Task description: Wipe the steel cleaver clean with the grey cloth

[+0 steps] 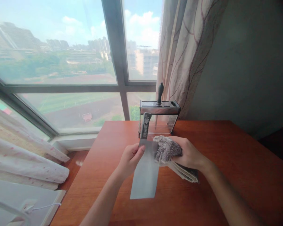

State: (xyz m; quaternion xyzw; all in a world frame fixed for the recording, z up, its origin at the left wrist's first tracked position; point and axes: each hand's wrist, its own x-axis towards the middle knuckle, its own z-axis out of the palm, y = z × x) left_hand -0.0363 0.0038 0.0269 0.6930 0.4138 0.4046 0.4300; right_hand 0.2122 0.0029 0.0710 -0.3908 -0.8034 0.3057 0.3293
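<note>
A cleaver (145,172) with a broad pale blade and a dark, worn handle is held up over the wooden table (96,188), handle pointing away from me. My left hand (132,155) pinches it at the blade's left edge near the handle, thumb on the flat. Bunched in my right hand (188,152) is a grey-brown fluffy cloth (167,149), its folded layers hanging below. The cloth meets the blade's right edge near the handle; my right fingertips are hidden by it.
Behind the cleaver, a knife block (160,108) with clear sides and a metal top stands on the table, one dark knife handle (160,92) sticking up from it. Windows and a curtain (188,40) lie beyond. A white cable (47,207) is at lower left.
</note>
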